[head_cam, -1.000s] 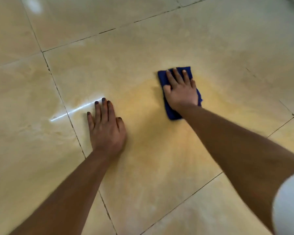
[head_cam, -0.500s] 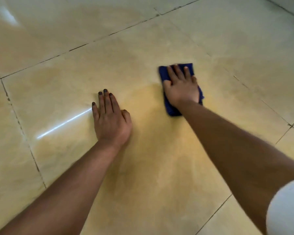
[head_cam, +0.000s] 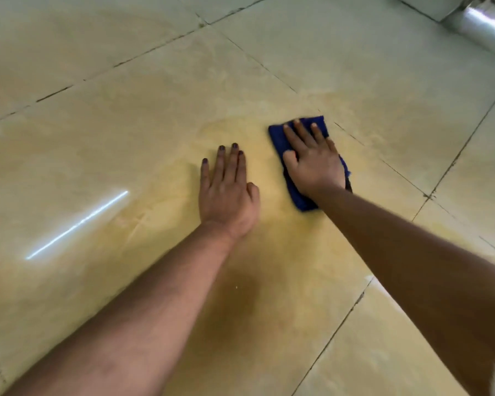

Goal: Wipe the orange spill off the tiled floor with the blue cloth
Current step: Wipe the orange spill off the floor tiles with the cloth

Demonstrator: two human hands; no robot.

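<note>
A folded blue cloth lies flat on the beige tiled floor, a little right of the middle. My right hand presses down on it, palm flat and fingers spread, covering most of it. Just to its left my left hand rests palm-down on the bare tile, holding nothing. A faint yellow-orange film tints the tile around and below both hands. No thick puddle shows.
Dark grout lines cross the floor on the right and at the back. A shiny metal tube or leg sits at the top right corner. A bright light streak reflects off the floor at the left.
The view has swung to the right, so both hands sit further right in frame. My right hand stays pressed on the cloth, now closer to my left hand.
</note>
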